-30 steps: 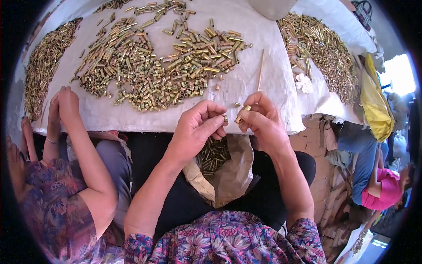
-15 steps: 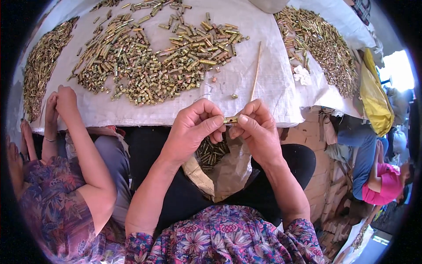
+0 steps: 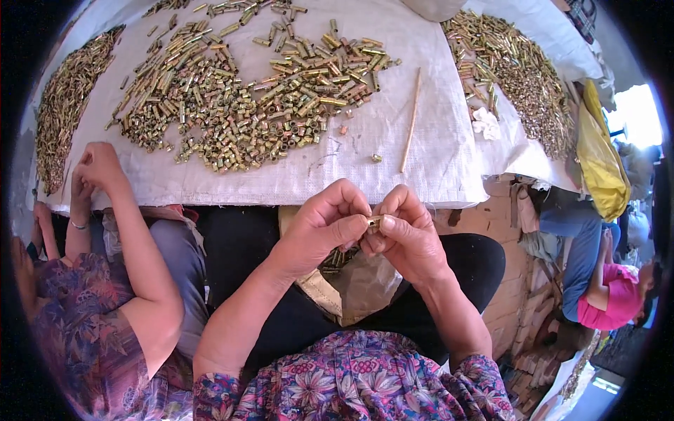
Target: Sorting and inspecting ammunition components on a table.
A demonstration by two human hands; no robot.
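My left hand and my right hand meet near the table's front edge. A small brass-coloured metal tube is pinched between the thumbs and fingers of both, one hand at each end. The fingers cover most of it. Below my hands, between my knees, an open sack holds more dark brassy tubes, partly hidden by my left hand. Beyond my hands, a heap of brass tubes and short collars spreads over the white woven sheet. A single short collar lies apart from the heap.
A thin wooden stick lies on the sheet. Further heaps of brass parts stand at the far left and right. A co-worker's arm is close on my left. Another person in pink sits at the right.
Both hands have come down a little toward me and closer together, with the tube now more covered by my fingers. The co-worker's hands at left have shifted slightly.
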